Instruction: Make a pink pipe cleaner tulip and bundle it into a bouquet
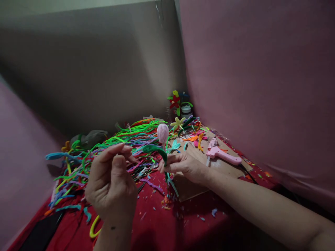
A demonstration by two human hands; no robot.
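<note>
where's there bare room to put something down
Mostly bare: the red cloth before the cardboard, scraps aside; and a small cardboard patch between right hand and pink glue gun. Crowded: the pipe-cleaner heap beyond the left hand.

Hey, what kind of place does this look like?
Probably a small craft corner: colourful pipe cleaners lie heaped on a red cloth, a pink glue gun rests on cardboard, and the right hand holds a fuzzy pink flower.
</note>
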